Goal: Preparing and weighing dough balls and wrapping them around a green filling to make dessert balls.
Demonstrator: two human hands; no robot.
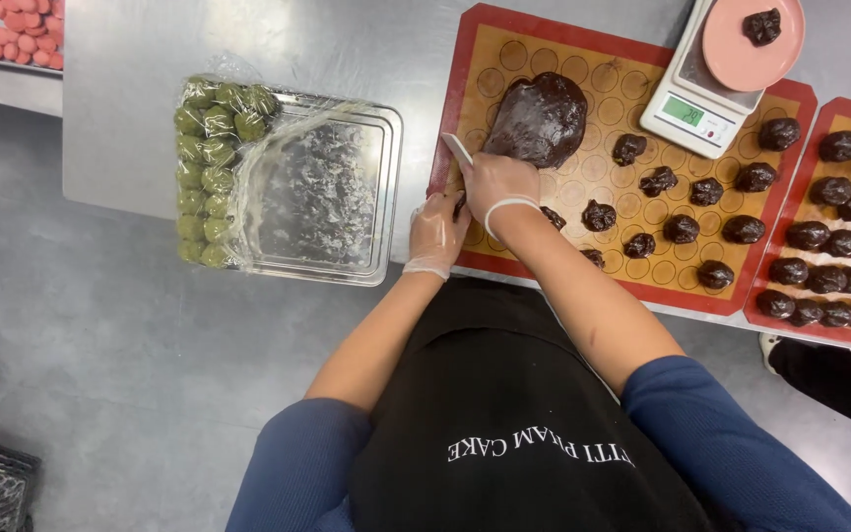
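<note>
A big lump of dark chocolate dough (536, 118) lies on a tan baking mat with a red border (583, 79). My right hand (497, 182), in a thin clear glove, grips a white scraper (457, 149) just left of the lump. My left hand (436, 234), also gloved, rests at the mat's near left corner, fingers curled beside the right hand; whether it holds anything is hidden. Several small dark dough pieces (680, 229) sit on the mat to the right.
A metal tray (357, 197) with green balls (207, 148) under plastic wrap stands at the left. A white scale (693, 110) carries a pink plate (741, 54) with one dark piece. A second mat (844, 227) holds several dark balls. Pink pieces (17, 30) lie far left.
</note>
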